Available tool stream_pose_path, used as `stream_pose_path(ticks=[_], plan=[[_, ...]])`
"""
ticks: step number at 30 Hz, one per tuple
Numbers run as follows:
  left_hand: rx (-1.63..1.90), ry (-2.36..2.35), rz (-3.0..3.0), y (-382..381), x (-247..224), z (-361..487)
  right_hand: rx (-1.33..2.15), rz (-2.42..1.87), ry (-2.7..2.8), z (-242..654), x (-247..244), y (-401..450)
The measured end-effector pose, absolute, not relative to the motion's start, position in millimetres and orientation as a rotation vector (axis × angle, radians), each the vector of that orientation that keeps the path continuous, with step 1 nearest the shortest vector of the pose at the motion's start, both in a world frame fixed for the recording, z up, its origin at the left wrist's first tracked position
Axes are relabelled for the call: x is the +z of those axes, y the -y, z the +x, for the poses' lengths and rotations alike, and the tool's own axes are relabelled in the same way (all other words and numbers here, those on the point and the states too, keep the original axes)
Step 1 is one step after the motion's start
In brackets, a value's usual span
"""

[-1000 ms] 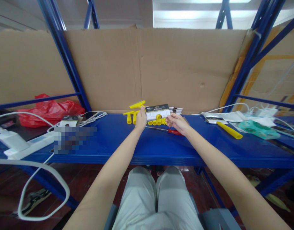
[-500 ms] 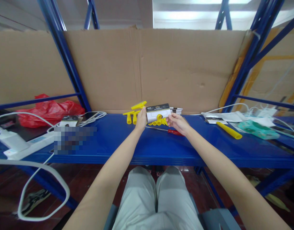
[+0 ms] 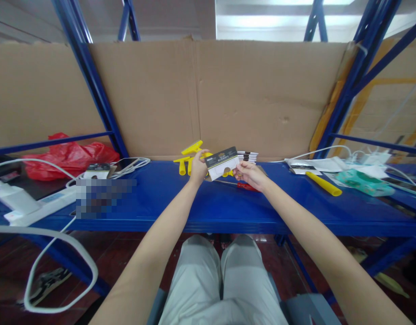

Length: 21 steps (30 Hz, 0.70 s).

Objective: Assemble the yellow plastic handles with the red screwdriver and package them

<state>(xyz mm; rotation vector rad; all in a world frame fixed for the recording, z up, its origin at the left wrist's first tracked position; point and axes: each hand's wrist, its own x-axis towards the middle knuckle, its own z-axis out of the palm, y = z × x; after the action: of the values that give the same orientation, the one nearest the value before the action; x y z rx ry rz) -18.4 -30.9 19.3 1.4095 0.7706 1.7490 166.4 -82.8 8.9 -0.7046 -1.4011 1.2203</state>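
A black-and-white packaging card [image 3: 224, 161] with a cut-out in its lower edge is held up between my two hands, tilted so its right end is higher. My left hand [image 3: 198, 168] is closed at the card's left end. The head of a yellow scraper [image 3: 192, 147] rises from that same hand; its handle is hidden. On the card's lower right corner, the fingers of my right hand [image 3: 248, 174] are pinched. Beside my left hand lie more yellow scrapers [image 3: 182, 167]. Behind the card are several stacked white-and-black cards [image 3: 247, 156] and yellow pieces, partly covered.
A red-handled screwdriver [image 3: 246, 186] lies below my right hand. To the right are a yellow handle [image 3: 323, 183] and a green plastic packet [image 3: 365, 183]. At left sit a power strip [image 3: 41, 205], cables and a red bag [image 3: 70, 155]. Cardboard [image 3: 143, 99] walls the back.
The card has tilted more, its left end dropping slightly. The scraper head by my left hand has turned with it and shifted a little left. Less yellow shows around the cut-out.
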Motion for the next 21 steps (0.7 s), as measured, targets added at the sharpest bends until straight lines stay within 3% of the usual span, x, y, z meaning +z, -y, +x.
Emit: stream_pose_path(ticks=[9,21], plan=[[1.917,-0.925,1.280,19.6,19.9,-25.3,1.239,-0.759,1.419,165.1,7.5,82.4],[1.837,-1.030,1.182,19.4,21.1,-24.1,1.009,-0.784,1.094,180.3,12.0,67.5]])
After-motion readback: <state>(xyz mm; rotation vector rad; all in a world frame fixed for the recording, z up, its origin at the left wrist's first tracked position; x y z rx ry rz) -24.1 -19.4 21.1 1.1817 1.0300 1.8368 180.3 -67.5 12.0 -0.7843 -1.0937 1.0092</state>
